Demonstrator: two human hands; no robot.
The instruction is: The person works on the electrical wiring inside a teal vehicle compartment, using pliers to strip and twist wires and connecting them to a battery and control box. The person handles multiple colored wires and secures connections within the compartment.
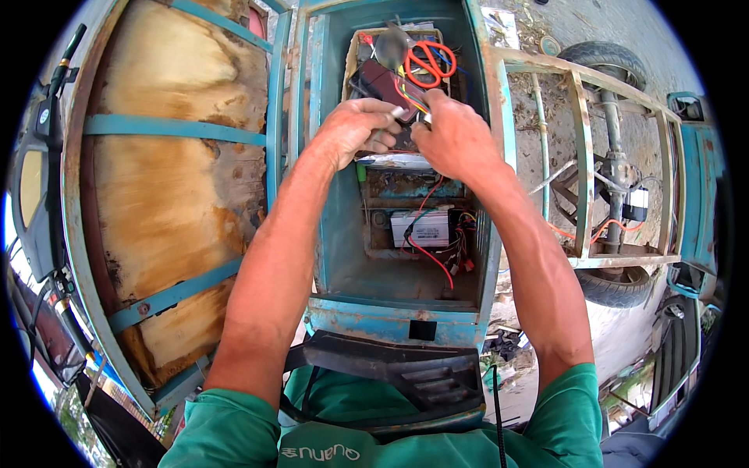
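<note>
My left hand (360, 131) pinches a small white connector (396, 112) over an open teal metal box (318, 242). Just right of it, my right hand (456, 134) grips a bundle of coloured wires (407, 97) near another white piece, partly hidden by the fingers. Under the hands lies a dark maroon case (377, 80) in a tray, with orange-red scissor-like handles (426, 72) beside it. Lower in the box sit a silver finned module (421, 230) with wires and a loose red wire (433, 259).
A stained wooden panel in a teal frame (172, 195) stands left. At right are a rusty frame (577, 164), an axle (612, 156) and tyres (605, 62). A black plastic part (367, 355) spans the near end. Handlebars (58, 273) show far left.
</note>
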